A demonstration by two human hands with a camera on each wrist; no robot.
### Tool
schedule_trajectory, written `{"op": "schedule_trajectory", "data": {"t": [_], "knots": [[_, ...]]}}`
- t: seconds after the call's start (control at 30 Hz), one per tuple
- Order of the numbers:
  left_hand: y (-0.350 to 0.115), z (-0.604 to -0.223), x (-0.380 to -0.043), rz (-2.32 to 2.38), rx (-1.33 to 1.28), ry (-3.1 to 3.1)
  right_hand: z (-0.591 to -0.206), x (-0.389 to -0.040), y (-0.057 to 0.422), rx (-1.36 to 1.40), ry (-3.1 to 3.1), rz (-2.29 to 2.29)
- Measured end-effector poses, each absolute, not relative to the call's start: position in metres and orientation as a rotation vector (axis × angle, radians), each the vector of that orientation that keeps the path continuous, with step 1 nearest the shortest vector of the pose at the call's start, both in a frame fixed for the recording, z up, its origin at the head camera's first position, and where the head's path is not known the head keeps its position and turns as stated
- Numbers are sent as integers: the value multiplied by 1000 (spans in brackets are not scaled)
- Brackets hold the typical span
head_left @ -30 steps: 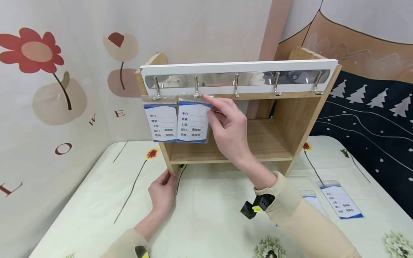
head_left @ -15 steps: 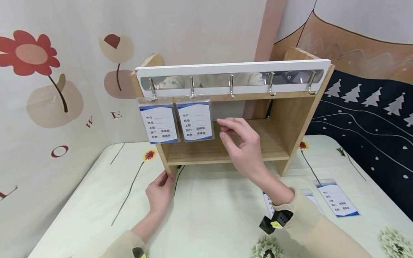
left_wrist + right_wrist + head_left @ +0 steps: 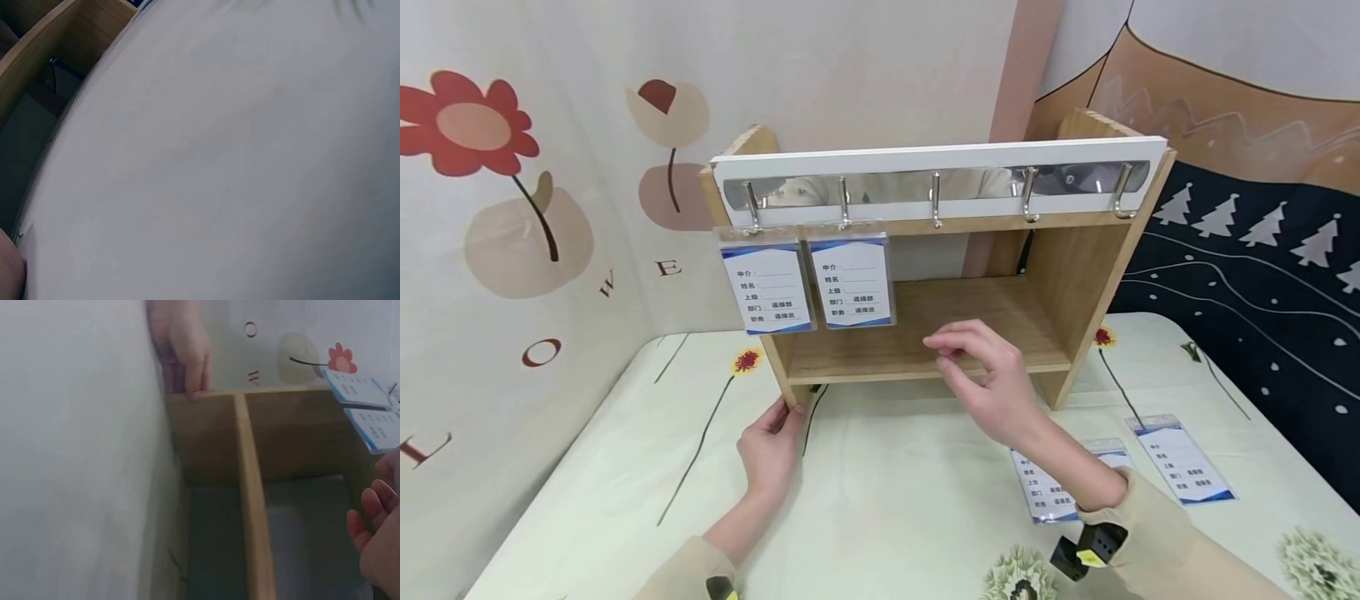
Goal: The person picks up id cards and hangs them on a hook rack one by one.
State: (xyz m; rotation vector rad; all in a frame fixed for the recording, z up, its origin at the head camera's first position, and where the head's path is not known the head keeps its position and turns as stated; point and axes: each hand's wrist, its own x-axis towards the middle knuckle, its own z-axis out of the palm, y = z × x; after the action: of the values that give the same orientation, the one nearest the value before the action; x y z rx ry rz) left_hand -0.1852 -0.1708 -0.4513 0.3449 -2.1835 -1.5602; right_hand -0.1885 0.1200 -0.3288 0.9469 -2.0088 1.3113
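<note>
Two badge holders with white cards and blue borders, a left one [image 3: 767, 287] and a right one [image 3: 852, 282], hang from the two leftmost hooks of a metal hook strip [image 3: 891, 187]. The strip runs along the white front board of a wooden shelf [image 3: 917, 367]. My left hand [image 3: 769, 450] pinches the foot of the shelf's left side panel, thumb at its front edge, as the right wrist view also shows. My right hand [image 3: 988, 379], fingers loosely bent and holding nothing, hovers before the shelf's lower board, below and right of the hung badges.
On the pale flowered cloth [image 3: 880, 517] at the right lie a single badge holder [image 3: 1183, 460] and, partly under my right forearm, another [image 3: 1041, 487] with one more [image 3: 1112, 452] beside it. Three hooks, such as the middle one [image 3: 936, 200], carry nothing. Printed curtains stand behind.
My right hand has let go of the second badge holder and moved down and to the right. The badge now hangs alone on its hook. My left hand keeps its hold on the shelf.
</note>
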Motion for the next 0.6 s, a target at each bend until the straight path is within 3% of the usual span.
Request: {"op": "schedule_trajectory", "data": {"t": [0.6], "knots": [[-170, -450, -184, -1577, 344, -2188, -379, -171, 166, 858, -2329, 1281]]}}
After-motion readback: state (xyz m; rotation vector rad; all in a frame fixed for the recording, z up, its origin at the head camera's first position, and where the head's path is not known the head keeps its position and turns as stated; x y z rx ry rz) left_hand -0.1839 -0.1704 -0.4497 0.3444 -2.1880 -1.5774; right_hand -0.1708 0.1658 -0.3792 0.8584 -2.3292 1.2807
